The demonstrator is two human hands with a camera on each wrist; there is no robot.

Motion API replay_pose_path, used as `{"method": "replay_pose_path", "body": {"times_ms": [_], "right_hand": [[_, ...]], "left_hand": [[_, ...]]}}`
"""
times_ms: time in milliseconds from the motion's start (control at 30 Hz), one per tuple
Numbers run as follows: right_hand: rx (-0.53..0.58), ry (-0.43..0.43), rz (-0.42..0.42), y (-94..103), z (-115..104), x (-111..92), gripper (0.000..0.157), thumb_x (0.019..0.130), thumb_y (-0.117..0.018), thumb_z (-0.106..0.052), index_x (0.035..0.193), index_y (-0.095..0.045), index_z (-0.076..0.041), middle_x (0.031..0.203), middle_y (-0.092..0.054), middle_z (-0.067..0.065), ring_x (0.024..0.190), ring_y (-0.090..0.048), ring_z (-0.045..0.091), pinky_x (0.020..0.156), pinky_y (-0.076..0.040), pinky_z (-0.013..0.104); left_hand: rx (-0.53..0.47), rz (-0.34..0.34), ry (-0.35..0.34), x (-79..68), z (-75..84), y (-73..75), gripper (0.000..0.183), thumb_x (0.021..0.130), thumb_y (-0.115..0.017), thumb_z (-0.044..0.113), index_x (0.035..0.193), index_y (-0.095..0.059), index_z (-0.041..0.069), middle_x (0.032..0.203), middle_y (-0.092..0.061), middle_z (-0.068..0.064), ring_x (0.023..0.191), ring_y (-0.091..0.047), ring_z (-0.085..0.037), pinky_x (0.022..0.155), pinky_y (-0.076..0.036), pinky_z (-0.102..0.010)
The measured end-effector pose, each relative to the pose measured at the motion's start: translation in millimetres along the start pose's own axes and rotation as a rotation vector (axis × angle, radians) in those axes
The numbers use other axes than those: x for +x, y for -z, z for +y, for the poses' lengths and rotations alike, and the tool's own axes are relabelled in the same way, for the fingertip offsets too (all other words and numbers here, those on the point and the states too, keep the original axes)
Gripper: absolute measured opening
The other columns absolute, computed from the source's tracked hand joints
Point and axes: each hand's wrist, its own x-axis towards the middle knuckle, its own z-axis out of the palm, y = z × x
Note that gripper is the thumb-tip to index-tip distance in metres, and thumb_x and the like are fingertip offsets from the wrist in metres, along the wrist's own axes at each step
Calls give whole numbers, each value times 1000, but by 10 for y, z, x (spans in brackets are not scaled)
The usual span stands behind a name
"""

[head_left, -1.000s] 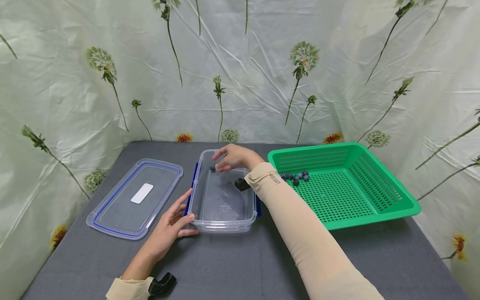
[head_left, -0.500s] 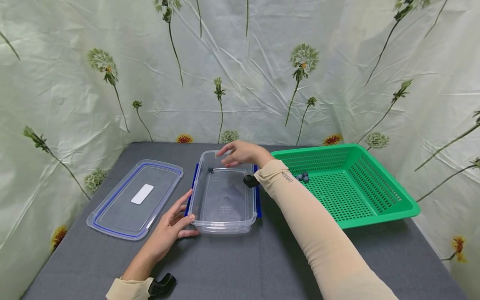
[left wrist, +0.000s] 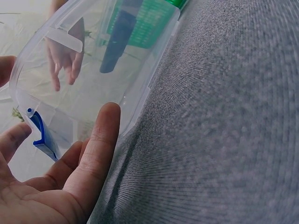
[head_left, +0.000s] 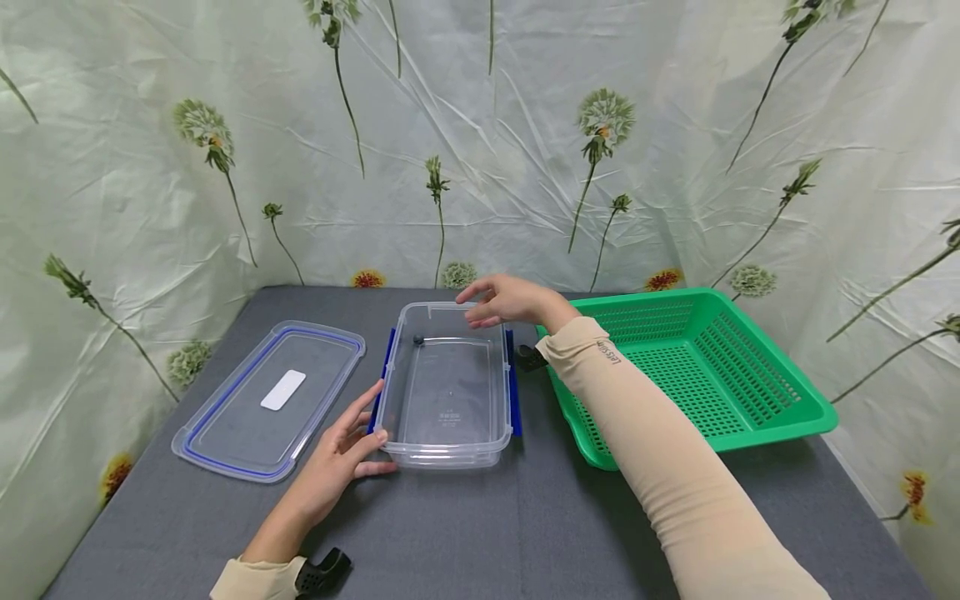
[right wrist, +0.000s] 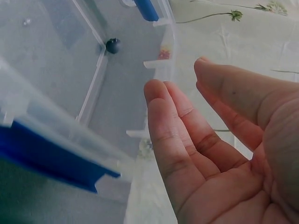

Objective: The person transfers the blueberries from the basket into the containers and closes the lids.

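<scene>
A clear plastic food container (head_left: 446, 457) with blue side latches stands lidless on the table, one blueberry (right wrist: 113, 45) inside near its far left corner. My left hand (head_left: 333, 462) rests against the near left corner. Its thumb (left wrist: 103, 135) lies straight along the front wall, with the other fingers spread over the rim and left side. Above the container's far right part, my right hand (head_left: 510, 302) hangs with loose fingers and nothing between them. The green basket (head_left: 765, 337) is on the right, its left part covered by my right forearm.
A clear lid (head_left: 318, 367) with a blue seal and a white label lies left of the container. Grey cloth (head_left: 465, 533) covers the table, and a flower-patterned curtain (head_left: 495, 167) hangs behind it.
My right hand has moved right, away from the blueberry in the container, which has shifted slightly left. The forearm now covers the blueberries seen earlier in the basket. My left hand has stayed in place.
</scene>
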Motion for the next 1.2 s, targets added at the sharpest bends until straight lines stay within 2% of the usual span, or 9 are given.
{"method": "replay_pose_path", "body": {"times_ms": [133, 367, 533, 700, 833, 933, 1033, 1133, 1200], "right_hand": [[-5, 3, 15, 68, 36, -72, 46, 108, -61, -3, 153, -55, -4, 153, -56, 31, 136, -64, 37, 122, -48, 52], [-44, 36, 28, 185, 125, -178, 48, 108, -59, -3, 155, -51, 2, 146, -61, 32, 127, -71, 30, 116, -55, 48], [-14, 52, 37, 232, 208, -227, 48, 108, -59, -2, 154, -50, 6, 140, -64, 31, 121, -73, 28, 115, -55, 48], [7, 51, 56, 267, 270, -296, 46, 107, -61, -2, 152, -53, 6, 130, -70, 27, 116, -74, 26, 103, -62, 34], [-24, 52, 58, 319, 316, -369, 46, 108, -60, -4, 154, -53, 2, 138, -67, 28, 124, -72, 32, 93, -61, 25], [-57, 48, 64, 386, 365, -433, 46, 109, -59, -6, 154, -53, 0, 139, -67, 28, 129, -69, 35, 94, -60, 26], [-51, 41, 78, 461, 414, -504, 44, 110, -58, -7, 154, -53, -1, 135, -71, 24, 129, -69, 36, 99, -61, 32], [-29, 35, 100, 532, 459, -572, 44, 110, -59, -7, 153, -54, -3, 130, -73, 18, 123, -72, 31, 107, -60, 40], [-25, 39, 109, 581, 488, -612, 45, 109, -59, -7, 153, -54, -2, 129, -73, 17, 118, -73, 26, 106, -60, 40]], "left_hand": [[-3, -1, -3, -1, -7, 0, 74, 110, -59, 13, 172, -25, 32, 154, -35, -31, 134, -53, -48, 88, -68, -44], [-7, 0, -4, 0, -20, -1, 74, 110, -60, 13, 172, -25, 32, 154, -35, -31, 135, -52, -49, 88, -68, -44], [-14, -3, -12, 1, -16, 9, 74, 110, -59, 12, 172, -25, 30, 152, -36, -31, 132, -53, -45, 87, -68, -45], [-9, -7, -13, 1, -13, 10, 73, 110, -59, 13, 172, -24, 31, 153, -35, -31, 133, -53, -46, 88, -68, -44], [-9, -5, -7, -4, -11, 6, 73, 110, -59, 13, 172, -25, 31, 153, -35, -31, 133, -53, -46, 88, -68, -44], [-12, -7, -7, -5, -8, 5, 73, 110, -59, 13, 172, -25, 31, 153, -36, -32, 133, -53, -47, 88, -68, -44], [-12, -10, -9, -3, -7, 4, 73, 110, -59, 13, 172, -25, 31, 153, -36, -32, 133, -53, -47, 88, -68, -44], [-13, -9, -7, -3, -7, 4, 73, 110, -59, 13, 172, -24, 31, 154, -35, -32, 133, -53, -47, 88, -68, -44], [-14, -8, -5, -5, -7, 5, 73, 110, -59, 13, 172, -24, 31, 154, -35, -32, 134, -52, -47, 88, -68, -44]]}}
